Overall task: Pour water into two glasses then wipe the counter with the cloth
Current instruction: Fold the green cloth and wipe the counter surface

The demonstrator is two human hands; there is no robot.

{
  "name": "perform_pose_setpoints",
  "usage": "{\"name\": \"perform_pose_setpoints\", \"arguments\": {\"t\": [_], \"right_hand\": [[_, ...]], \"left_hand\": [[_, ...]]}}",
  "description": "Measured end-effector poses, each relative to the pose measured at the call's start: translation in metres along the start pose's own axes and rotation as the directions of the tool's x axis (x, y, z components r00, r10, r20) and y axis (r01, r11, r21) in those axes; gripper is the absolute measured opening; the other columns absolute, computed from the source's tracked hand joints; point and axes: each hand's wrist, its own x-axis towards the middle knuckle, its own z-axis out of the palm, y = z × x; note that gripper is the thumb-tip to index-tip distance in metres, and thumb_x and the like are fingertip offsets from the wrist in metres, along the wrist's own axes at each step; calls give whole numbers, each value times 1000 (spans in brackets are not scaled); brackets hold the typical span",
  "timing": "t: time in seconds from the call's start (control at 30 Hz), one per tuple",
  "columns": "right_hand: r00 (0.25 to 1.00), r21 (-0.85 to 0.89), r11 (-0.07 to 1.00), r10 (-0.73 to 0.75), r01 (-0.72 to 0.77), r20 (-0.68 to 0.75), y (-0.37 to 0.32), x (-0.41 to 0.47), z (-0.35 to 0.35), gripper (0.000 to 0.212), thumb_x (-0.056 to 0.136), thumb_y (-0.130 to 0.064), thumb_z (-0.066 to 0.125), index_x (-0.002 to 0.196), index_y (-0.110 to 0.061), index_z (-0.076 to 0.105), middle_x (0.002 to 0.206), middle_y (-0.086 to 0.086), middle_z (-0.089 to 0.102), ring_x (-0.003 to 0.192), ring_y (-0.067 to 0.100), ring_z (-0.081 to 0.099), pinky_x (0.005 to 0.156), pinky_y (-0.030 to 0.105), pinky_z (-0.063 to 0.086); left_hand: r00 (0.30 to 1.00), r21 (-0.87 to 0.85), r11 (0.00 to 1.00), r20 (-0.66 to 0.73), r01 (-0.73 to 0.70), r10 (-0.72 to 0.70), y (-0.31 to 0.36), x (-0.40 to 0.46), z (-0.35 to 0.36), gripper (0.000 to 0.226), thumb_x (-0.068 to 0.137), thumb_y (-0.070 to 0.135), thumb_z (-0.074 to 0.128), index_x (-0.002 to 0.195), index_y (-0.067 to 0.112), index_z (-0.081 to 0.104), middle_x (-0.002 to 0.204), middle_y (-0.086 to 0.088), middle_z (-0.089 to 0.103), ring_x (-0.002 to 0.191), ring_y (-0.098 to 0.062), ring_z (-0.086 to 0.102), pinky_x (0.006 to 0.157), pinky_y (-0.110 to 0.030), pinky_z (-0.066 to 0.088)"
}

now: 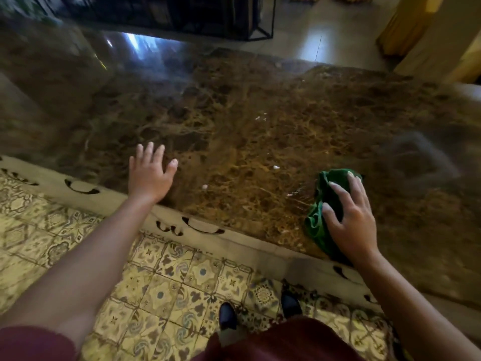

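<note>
A crumpled green cloth (pixel 324 201) lies on the brown marble counter (pixel 260 126) near its front edge, at the right. My right hand (pixel 348 220) lies on top of the cloth with fingers spread and slightly bent, pressing it onto the stone. My left hand (pixel 151 173) rests flat on the counter at the left, fingers straight, holding nothing. Small white specks and droplets (pixel 275 167) dot the counter between my hands. No glasses or water vessel are in view.
The counter's pale front edge (pixel 203 230) with dark curved marks runs diagonally across the view. Patterned floor tiles (pixel 169 282) and my two dark shoes (pixel 227 315) lie below it. A black metal frame (pixel 260 35) stands beyond the counter, a yellow curtain (pixel 406 24) at far right.
</note>
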Motion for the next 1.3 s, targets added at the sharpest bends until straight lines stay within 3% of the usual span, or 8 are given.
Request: {"name": "perform_pose_setpoints", "arguments": {"t": [0.3,0.47,0.6,0.7,0.8,0.9,1.1,1.3], "right_hand": [[998,-150,987,-57,55,-10,-141,-2,103,59,102,-43,50,154,-16,52,171,22,29,160,40,19,130,57,16],[997,-140,988,72,-70,9,-206,23,141,60,105,-42,48,159,-16,43,175,22,14,163,38,6,131,52,3],[983,-108,981,171,-163,71,-221,42,128,78,99,-58,46,162,-13,38,174,24,17,161,39,14,128,52,14],[977,-150,974,-144,168,157,-189,33,95,73,92,-64,50,156,-27,51,174,14,26,161,35,17,127,54,15],[850,-155,877,-376,455,369,-165,24,87,60,96,-62,62,152,-41,55,175,3,26,164,31,10,130,57,8],[852,-273,816,-434,510,294,-170,43,100,58,92,-67,63,144,-40,63,160,5,50,144,36,42,117,56,33],[932,-417,835,-339,360,125,-195,100,130,67,90,-73,61,130,-20,65,122,14,61,105,35,61,83,47,52],[992,-384,918,124,-100,38,-219,212,121,71,95,-67,60,143,-16,53,142,15,50,125,38,55,97,49,52]], "left_hand": [[999,-45,999,-39,-30,28,2,3,15,71,103,60,16,161,22,31,171,-7,19,160,-27,7,127,-49,1],[995,-91,995,-85,-51,43,1,2,14,65,105,53,19,159,20,36,170,-10,23,159,-29,10,128,-51,4],[995,-107,993,-83,-57,49,1,2,13,62,106,49,21,158,20,37,170,-10,24,159,-30,10,128,-51,5],[995,-125,991,-84,-55,45,2,2,14,62,106,48,22,158,19,38,169,-10,25,159,-30,10,128,-51,4],[995,-119,992,-86,-52,42,2,1,15,62,105,48,23,158,19,38,169,-11,25,159,-31,11,128,-51,5],[996,-104,993,-75,-50,42,2,1,12,63,104,49,24,158,18,37,169,-12,25,159,-31,11,128,-52,6],[997,-99,994,-71,-50,43,5,1,11,63,103,47,28,158,19,36,169,-12,24,159,-31,11,128,-52,6],[995,-66,998,-100,-19,12,5,7,12,64,100,48,30,157,20,39,168,-11,27,158,-30,14,128,-52,9]]}}
